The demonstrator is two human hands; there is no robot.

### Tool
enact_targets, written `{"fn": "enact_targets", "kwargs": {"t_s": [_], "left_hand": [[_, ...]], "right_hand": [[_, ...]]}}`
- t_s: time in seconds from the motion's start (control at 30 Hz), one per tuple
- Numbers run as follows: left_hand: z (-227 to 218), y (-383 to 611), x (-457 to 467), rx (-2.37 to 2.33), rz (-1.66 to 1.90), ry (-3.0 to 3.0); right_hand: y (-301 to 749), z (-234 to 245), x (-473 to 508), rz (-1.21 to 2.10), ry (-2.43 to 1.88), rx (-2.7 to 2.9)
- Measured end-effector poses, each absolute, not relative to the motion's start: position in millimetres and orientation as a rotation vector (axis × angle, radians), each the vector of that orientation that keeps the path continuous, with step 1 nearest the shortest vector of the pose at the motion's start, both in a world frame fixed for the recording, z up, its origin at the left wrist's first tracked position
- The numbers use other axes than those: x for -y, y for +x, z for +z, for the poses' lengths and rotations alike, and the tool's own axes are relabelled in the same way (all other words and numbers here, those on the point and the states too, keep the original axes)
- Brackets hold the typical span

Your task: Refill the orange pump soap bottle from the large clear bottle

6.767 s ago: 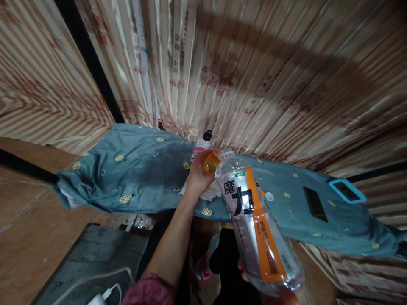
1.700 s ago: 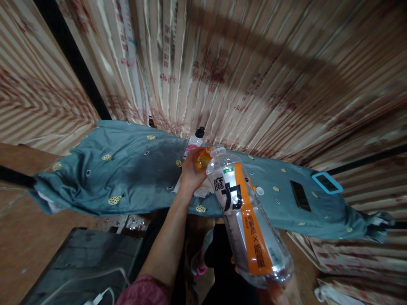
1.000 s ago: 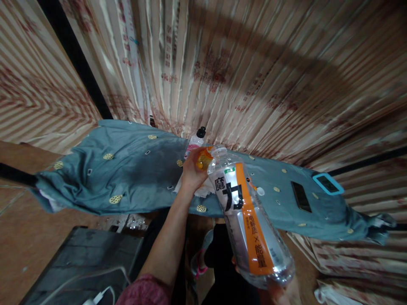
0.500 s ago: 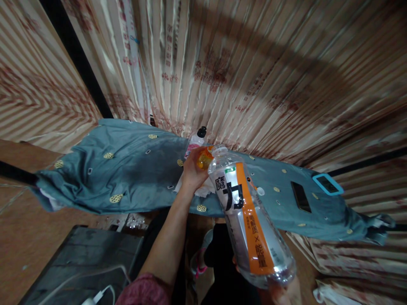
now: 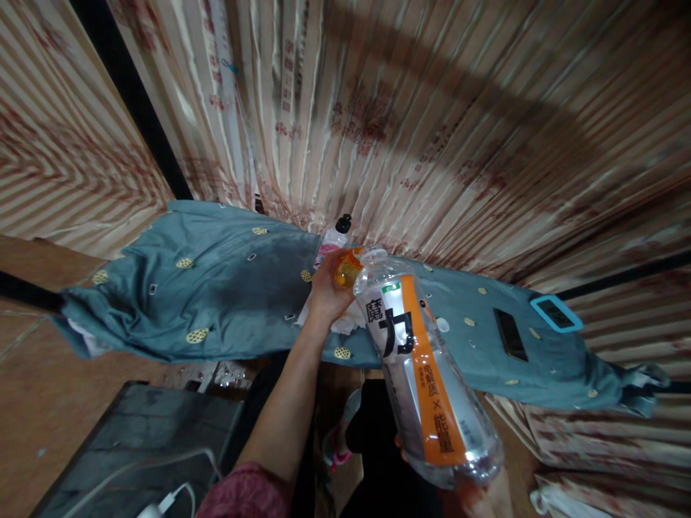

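My right hand (image 5: 478, 496) grips the lower end of a large clear plastic bottle (image 5: 415, 367) with an orange and silver label, largely hidden behind it. The bottle is tilted, its uncapped mouth pointing up and left. My left hand (image 5: 327, 288) is closed around a small orange translucent container (image 5: 348, 267), right beside the bottle's mouth. Whether the two touch I cannot tell. Behind my left hand stands a small pink and white bottle (image 5: 330, 241) with a black cap. White tissue (image 5: 348, 320) lies under my left hand. A white cap-like disc (image 5: 443, 325) rests right of the large bottle.
A green patterned cloth (image 5: 242, 288) covers the narrow table. On its right lie a dark phone (image 5: 510, 334) and a blue-framed digital device (image 5: 557, 314). Striped curtains (image 5: 410, 129) hang behind. A dark box (image 5: 156, 439) with a white cable stands at lower left.
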State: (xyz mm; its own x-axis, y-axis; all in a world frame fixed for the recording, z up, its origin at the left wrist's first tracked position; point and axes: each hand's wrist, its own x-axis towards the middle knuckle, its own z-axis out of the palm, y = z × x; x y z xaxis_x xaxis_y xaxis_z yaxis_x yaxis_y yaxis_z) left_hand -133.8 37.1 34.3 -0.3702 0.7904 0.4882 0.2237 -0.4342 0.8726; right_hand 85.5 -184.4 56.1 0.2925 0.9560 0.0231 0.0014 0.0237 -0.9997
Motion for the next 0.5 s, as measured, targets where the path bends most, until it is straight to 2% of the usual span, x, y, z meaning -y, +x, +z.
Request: {"fn": "enact_targets", "kwargs": {"t_s": [0.5], "left_hand": [[39,-135,-34,-1.354,1.841,1.44]], "right_hand": [[71,68,184,0.995,-1.339,1.038]]}}
